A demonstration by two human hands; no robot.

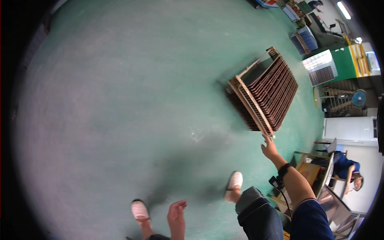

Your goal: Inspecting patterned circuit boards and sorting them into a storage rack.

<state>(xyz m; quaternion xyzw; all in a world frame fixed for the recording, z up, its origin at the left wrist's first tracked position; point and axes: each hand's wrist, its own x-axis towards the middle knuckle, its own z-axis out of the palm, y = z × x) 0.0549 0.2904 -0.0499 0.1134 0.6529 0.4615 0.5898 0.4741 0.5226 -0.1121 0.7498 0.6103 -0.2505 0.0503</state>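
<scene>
A rack of brown, stacked wire-like shelves in a light frame (276, 90) stands on the green floor, right of centre. My right hand (270, 149) stretches toward its near lower corner, thumb apart from the fingers. The fingertips lie right at that corner; whether they touch it I cannot tell. A black band circles my right wrist. Low in the middle, my left hand (177, 215) hangs over the floor beside my leg, its fingers loosely curled together. Nothing shows in it, and it is well away from the rack.
Another person (347, 170) in dark blue sits at a work table (310, 174) on the right. Beyond the rack are a blue slatted stack (304, 40), a green and yellow panel (346, 62) and a blue fan (359, 98). My striped shoes (235, 180) are on the green floor.
</scene>
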